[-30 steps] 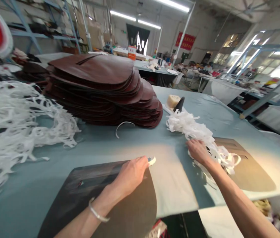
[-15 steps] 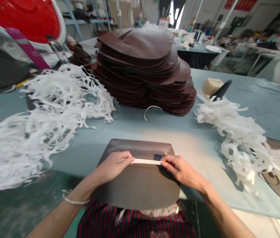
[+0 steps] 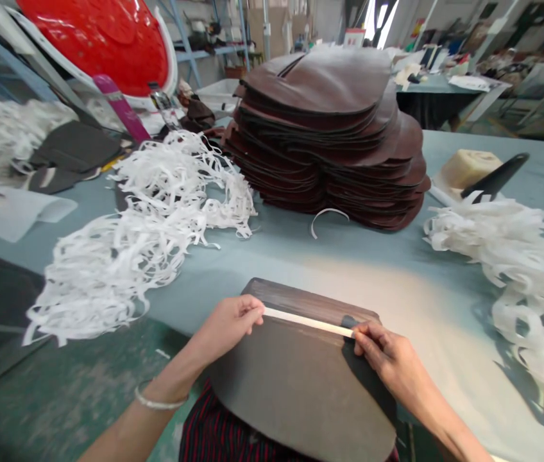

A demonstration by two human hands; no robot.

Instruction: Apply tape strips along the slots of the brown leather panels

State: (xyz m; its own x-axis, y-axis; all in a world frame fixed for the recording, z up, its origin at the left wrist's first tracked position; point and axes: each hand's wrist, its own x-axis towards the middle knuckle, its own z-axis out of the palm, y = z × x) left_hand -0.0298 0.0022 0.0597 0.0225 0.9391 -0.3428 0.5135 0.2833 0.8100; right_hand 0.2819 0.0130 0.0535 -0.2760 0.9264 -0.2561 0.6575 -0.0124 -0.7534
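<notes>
A narrow white strip (image 3: 308, 321) is stretched between my two hands, above a dark grey-brown flat panel (image 3: 301, 385). My left hand (image 3: 236, 321) pinches the strip's left end between thumb and fingers. At the other end my right hand (image 3: 382, 350) grips it, close to the panel's right edge. The panel has a rounded lower edge that hangs over the table's front, against the striped clothing at my lap. Near its top runs a paler, streaked band (image 3: 301, 298). Whether the strip touches the panel I cannot tell.
Behind the panel stands a tall stack of dark brown leather-like pieces (image 3: 330, 141), with a loose curved strip (image 3: 327, 215) before it. Tangled white strips (image 3: 113, 269) heap at left, white peeled ribbons (image 3: 532, 282) at right. A cream block (image 3: 471, 168) and black-handled tool (image 3: 498, 176) lie beyond.
The view has turned left, so things sit further right. My hands have drawn farther apart, and more of the strip shows between them. The panel now lies at a slant, lower on its right.
</notes>
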